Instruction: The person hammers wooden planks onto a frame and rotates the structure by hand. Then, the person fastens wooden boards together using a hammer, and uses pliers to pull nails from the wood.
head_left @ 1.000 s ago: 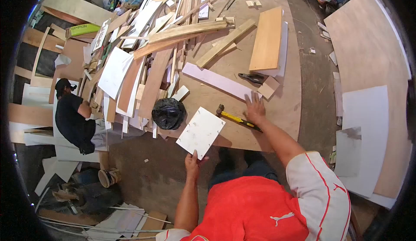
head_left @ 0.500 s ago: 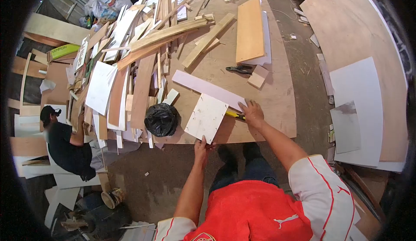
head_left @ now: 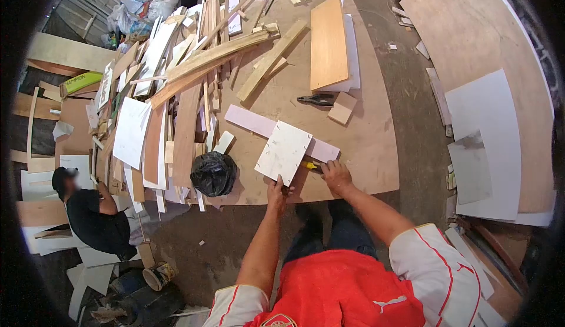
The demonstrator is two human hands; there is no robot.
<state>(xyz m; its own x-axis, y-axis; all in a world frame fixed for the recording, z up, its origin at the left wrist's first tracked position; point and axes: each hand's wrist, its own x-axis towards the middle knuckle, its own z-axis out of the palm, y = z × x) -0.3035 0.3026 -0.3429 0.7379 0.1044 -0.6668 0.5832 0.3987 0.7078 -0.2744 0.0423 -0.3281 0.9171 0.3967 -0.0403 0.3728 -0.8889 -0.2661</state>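
A white square panel (head_left: 283, 152) is gripped at its near edge by my left hand (head_left: 278, 194); the panel overlaps the middle of a long pale pink board (head_left: 247, 120). My right hand (head_left: 337, 177) is closed at the handle end of a yellow and black hammer (head_left: 310, 166), whose head is hidden by the panel. Just left of the panel sits a black plastic bag bundle (head_left: 213, 174). Behind the pink board lie black-handled pliers (head_left: 316, 100) and a small wooden block (head_left: 342, 108).
A large heap of wood strips (head_left: 187, 91) covers the left of the wooden table (head_left: 376, 150). An orange-brown board (head_left: 328, 44) lies at the back right. A person in black (head_left: 97, 218) is low at the left. Large sheets (head_left: 485, 144) stand at the right.
The white panel has moved forward over the pink board and now covers the hammer's head. My right hand has shifted from the pink board's end to the hammer's handle.
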